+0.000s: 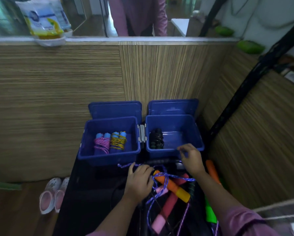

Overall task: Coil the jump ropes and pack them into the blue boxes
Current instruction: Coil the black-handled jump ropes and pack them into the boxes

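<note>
1. Two open blue plastic boxes stand side by side at the far end of a dark bench (84, 184), their lids tipped up against a wood-grain wall panel (57, 92).
2. The left blue box (108, 158) holds two coiled jump ropes: a pink rope bundle (102, 144) and, touching it, a yellow-and-blue rope bundle (118, 142), both with light-blue handles.
3. The right blue box (190, 148) holds one black coiled rope (156, 138) at its left side.
4. The left hand (139, 179) rests curled on a purple braided cord (127, 165) just before the boxes.
5. The right hand (191, 158) pinches the same cord at the right box's front rim.
6. Nearer the person lies a tangled pile of ropes with an orange-and-yellow foam handle (172, 187), pink handles and green handles.
7. A pair of pink-and-white clogs (52, 195) sits on the floor left of the bench.
</note>
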Demonstrator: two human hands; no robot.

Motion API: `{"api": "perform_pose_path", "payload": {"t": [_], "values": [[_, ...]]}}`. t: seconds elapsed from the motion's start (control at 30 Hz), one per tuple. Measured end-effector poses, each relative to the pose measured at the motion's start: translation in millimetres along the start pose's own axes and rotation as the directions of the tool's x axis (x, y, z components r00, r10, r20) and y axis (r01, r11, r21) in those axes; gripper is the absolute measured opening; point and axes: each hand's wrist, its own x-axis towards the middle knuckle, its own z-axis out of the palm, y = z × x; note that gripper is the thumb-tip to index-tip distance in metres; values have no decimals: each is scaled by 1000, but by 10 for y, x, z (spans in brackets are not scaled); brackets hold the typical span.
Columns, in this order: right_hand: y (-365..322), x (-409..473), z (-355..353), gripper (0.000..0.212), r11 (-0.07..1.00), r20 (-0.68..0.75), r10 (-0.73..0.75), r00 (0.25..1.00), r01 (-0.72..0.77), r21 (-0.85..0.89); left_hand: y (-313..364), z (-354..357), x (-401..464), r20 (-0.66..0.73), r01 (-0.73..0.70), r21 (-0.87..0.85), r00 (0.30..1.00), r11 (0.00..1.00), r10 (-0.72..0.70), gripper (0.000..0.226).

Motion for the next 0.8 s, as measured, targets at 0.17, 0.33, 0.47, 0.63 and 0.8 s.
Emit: {"api": "perform_pose_path", "payload": {"t": [0.17,0.33,0.47,0.63,0.8], "values": [[181,-292,-39,19,997,97,83,992,-83,-13,167,151,-9,142,99,57,984,993,-107,39],[328,-529,30,20,973,497,200,844,-230,-1,281,235,92,254,193,152,940,969,-227,36],[413,-573,83,59,980,579,172,797,-78,-185,263,220,152,188,246,85,948,965,-258,23],[412,-593,120,59,977,638,102,763,43,-207,212,150,125,152,261,23,953,965,-262,20],[353,-607,112,38,989,596,116,795,-35,-145,154,190,-52,43,318,-128,948,939,-315,28]]}}
